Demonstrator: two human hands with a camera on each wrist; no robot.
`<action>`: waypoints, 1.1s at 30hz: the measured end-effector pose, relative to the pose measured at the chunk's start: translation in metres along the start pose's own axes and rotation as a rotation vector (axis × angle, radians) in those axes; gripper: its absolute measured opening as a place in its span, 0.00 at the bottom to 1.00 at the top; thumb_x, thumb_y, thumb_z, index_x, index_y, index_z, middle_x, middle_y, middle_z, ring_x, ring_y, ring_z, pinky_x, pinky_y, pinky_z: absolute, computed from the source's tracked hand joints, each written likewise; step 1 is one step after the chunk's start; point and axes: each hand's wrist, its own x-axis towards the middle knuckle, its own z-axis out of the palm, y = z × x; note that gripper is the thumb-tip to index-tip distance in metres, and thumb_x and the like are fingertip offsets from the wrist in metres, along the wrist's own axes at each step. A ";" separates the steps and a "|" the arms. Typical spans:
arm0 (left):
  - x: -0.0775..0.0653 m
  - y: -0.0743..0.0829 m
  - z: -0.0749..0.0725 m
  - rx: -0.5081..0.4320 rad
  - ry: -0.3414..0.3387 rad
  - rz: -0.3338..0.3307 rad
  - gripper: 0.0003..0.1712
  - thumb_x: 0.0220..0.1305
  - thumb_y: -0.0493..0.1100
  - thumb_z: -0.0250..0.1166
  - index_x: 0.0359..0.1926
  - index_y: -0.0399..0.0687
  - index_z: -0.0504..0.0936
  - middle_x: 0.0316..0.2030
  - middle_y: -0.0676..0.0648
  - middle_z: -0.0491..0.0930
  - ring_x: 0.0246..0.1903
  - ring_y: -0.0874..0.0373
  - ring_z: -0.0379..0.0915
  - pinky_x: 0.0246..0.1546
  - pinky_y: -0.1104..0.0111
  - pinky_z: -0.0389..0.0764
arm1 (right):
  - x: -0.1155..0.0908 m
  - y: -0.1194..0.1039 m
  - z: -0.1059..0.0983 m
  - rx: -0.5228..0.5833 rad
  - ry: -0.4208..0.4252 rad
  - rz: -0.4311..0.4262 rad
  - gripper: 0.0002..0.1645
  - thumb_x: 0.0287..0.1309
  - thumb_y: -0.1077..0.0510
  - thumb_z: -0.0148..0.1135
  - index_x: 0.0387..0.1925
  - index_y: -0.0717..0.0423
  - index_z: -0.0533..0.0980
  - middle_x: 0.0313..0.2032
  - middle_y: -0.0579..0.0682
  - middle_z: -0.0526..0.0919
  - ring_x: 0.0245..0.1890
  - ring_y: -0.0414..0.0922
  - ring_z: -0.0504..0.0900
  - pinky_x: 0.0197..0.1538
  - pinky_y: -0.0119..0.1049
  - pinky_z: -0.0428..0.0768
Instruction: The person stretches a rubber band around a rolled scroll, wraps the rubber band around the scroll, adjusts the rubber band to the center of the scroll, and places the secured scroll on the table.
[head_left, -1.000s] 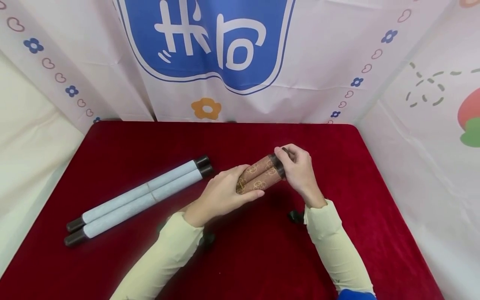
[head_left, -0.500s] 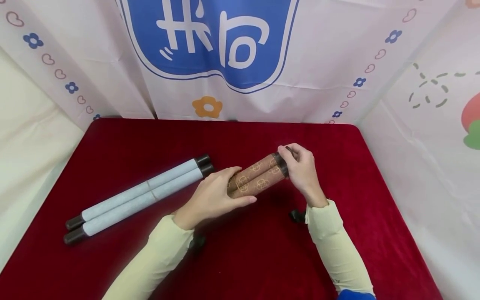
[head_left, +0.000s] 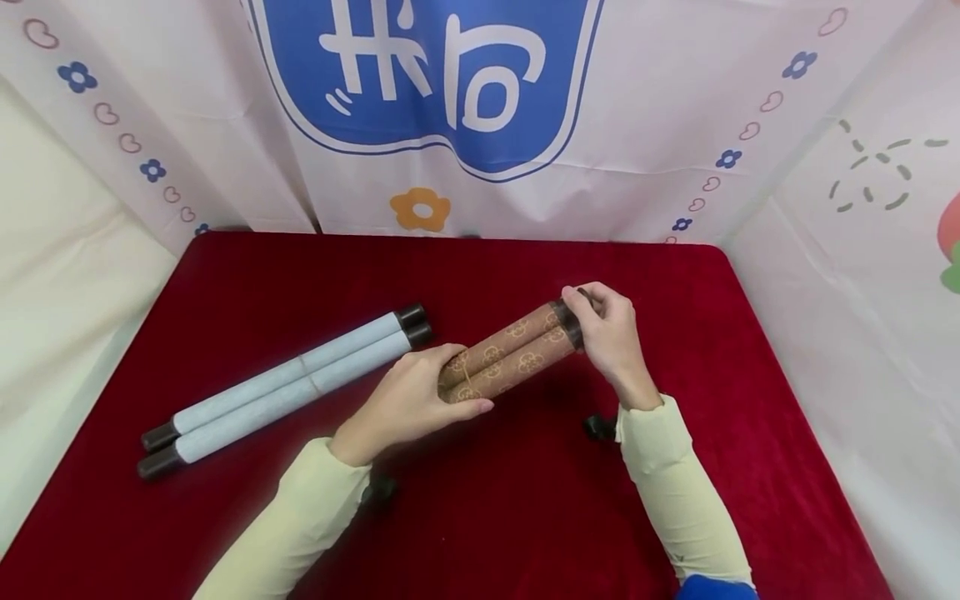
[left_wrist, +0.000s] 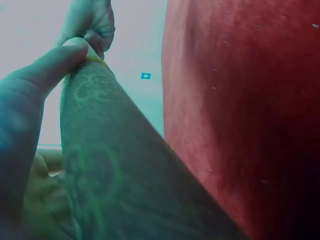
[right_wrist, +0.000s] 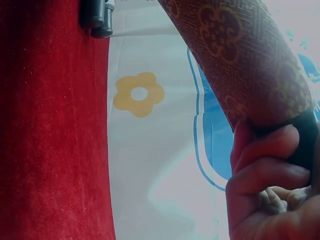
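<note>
A brown hanging scroll, rolled from both ends into two side-by-side rolls with a gold floral pattern, slants up to the right above the table. My left hand grips it around its middle, thumb on the near side, beside a thin tie string. My right hand holds the dark end knobs at the far right, its fingers curled round them in the right wrist view. The scroll's lower left part is hidden behind my left hand and wrist. In the left wrist view the patterned roll runs away toward the right hand.
A pale blue scroll, also a tied double roll with dark knobs, lies on the red velvet table to the left. Printed white cloth hangs behind the table. A small black object shows beside the right cuff.
My left hand has slid down and left along the brown scroll, baring more of it and the tie string. My right hand stays at the knobs, shifted slightly right in view.
</note>
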 end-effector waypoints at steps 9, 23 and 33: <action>0.011 0.009 0.009 -0.106 0.003 0.031 0.40 0.55 0.68 0.78 0.61 0.50 0.80 0.40 0.54 0.84 0.35 0.63 0.79 0.36 0.68 0.82 | -0.002 0.001 0.000 0.006 -0.010 0.007 0.20 0.73 0.43 0.61 0.42 0.56 0.83 0.20 0.40 0.79 0.16 0.37 0.72 0.18 0.36 0.77; -0.018 -0.016 0.002 -0.015 0.044 0.039 0.39 0.54 0.66 0.79 0.59 0.49 0.82 0.43 0.53 0.87 0.38 0.63 0.80 0.39 0.67 0.82 | 0.001 0.002 -0.007 -0.021 0.004 0.040 0.21 0.74 0.42 0.61 0.44 0.56 0.83 0.21 0.39 0.80 0.18 0.38 0.73 0.20 0.38 0.79; -0.019 -0.011 0.005 0.146 0.105 0.094 0.39 0.54 0.66 0.79 0.56 0.42 0.83 0.41 0.49 0.87 0.36 0.58 0.82 0.35 0.62 0.83 | 0.004 0.006 -0.013 -0.073 -0.093 0.082 0.25 0.75 0.37 0.58 0.46 0.55 0.82 0.27 0.46 0.82 0.22 0.42 0.77 0.28 0.43 0.84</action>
